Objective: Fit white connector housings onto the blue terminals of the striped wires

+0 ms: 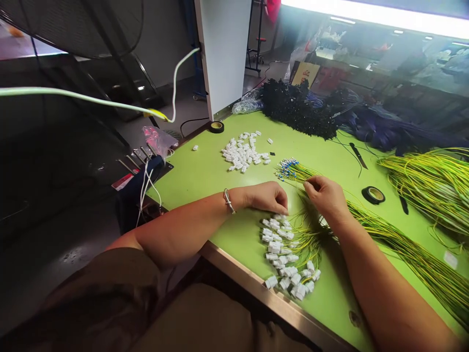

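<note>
My left hand (pixel 266 196) rests on the green table (pixel 205 181) with its fingers curled down onto a white connector at the top of a row of wired white connectors (pixel 289 259). My right hand (pixel 325 195) is closed in a pinch on yellow-green wires (pixel 395 244) that run off to the right. Just beyond both hands lie the blue-tipped ends of a wire bundle (pixel 289 168). A loose pile of white connectors (pixel 244 151) sits farther back. A bracelet circles my left wrist.
A black tape roll (pixel 373 194) and a black tool (pixel 358 155) lie right of the hands; another tape roll (pixel 217 126) sits at the far corner. Black parts (pixel 296 107) and dark wires are heaped at the back. More yellow-green wires (pixel 432 181) fill the right. A pegged rack (pixel 141 161) stands left.
</note>
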Available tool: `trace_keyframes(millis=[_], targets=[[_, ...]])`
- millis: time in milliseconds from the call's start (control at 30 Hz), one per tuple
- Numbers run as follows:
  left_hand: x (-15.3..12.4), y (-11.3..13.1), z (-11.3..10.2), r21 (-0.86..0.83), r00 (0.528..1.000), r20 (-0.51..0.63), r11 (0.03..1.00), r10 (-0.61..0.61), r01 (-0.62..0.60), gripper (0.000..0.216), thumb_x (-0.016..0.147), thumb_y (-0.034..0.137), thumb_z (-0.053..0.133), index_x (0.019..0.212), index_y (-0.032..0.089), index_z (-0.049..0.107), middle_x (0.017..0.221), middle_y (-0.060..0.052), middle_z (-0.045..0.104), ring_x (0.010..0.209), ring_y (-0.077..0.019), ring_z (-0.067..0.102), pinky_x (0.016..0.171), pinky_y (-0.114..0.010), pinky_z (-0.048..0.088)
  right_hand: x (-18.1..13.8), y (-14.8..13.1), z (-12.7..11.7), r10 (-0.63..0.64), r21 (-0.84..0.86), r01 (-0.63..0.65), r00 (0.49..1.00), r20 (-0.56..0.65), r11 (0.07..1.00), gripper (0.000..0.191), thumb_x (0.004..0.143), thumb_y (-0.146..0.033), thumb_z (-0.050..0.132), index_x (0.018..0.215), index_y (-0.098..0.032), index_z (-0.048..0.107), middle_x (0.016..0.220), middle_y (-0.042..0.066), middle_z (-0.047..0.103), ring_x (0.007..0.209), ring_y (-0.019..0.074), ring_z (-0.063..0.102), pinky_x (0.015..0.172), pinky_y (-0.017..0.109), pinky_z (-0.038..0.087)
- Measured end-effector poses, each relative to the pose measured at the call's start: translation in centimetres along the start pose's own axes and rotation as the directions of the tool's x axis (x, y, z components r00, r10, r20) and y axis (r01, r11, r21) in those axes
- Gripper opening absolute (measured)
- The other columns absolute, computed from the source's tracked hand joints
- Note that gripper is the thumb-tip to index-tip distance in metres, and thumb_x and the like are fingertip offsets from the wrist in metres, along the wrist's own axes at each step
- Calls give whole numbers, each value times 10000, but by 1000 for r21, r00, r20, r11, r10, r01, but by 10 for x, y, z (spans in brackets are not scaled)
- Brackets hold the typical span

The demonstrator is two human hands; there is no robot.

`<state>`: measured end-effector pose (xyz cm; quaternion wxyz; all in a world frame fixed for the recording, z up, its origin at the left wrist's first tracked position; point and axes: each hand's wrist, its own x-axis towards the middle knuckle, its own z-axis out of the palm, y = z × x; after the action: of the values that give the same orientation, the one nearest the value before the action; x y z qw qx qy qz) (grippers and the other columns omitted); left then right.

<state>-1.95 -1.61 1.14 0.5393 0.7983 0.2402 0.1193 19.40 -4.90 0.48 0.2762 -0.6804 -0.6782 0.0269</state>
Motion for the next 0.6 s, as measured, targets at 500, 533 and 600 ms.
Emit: trace_keyframes(millis=[500,533,600], targets=[[-17,-1,-69,406,672,-735,735,-91,544,160,778,256,687,757,100,720,777,-138,665,818,-231,593,795,-305,419,-12,-14,10,-175,-64,167,969,-173,984,189,857,-321,548,864,-198,692,830,76,706,707,203,603,669,328,441],[-18,-3,-71,401,673,-731,727,-113,558,126,757,224,702,764,100,720,787,-142,669,839,-240,599,813,-307,424,-14,-17,9,-176,-28,174,969,-172,984,188,859,-318,548,876,-198,692,832,77,710,705,202,609,677,330,451],[-18,-5,-69,412,692,-707,712,-143,568,76,729,159,706,777,102,723,817,-150,679,858,-250,611,826,-308,437,-19,-23,8,-177,49,185,974,-143,982,183,855,-298,547,895,-202,697,826,74,718,685,197,619,674,332,467]])
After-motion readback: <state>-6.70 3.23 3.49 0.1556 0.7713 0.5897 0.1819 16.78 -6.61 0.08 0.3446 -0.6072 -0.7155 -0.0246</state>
